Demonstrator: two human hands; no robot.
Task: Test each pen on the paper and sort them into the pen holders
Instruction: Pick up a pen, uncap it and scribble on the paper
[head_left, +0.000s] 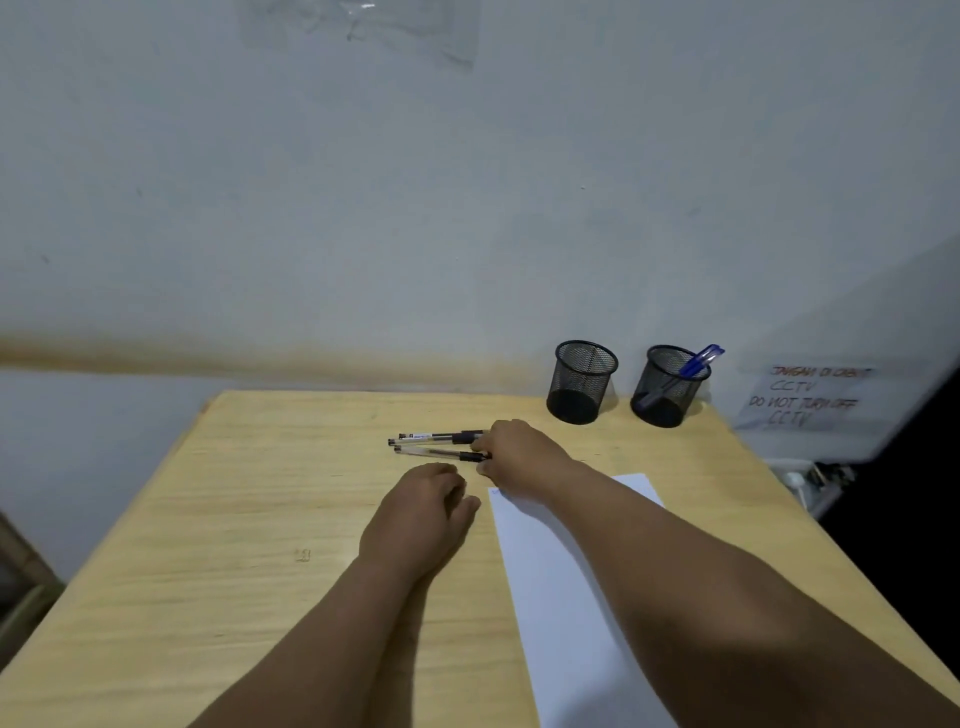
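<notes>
Three clear pens with black grips lie side by side on the wooden table, pointing left. My right hand rests over their right ends, fingers touching the nearest pen; whether it grips one I cannot tell. My left hand lies loosely curled on the table just below the pens, holding nothing. A white paper sheet runs under my right forearm. Two black mesh pen holders stand at the back right: the left holder looks empty, the right holder contains blue pens.
The table's back edge meets a pale wall. A handwritten CCTV notice hangs right of the holders. The table's right edge drops to a dark floor; some white objects sit there.
</notes>
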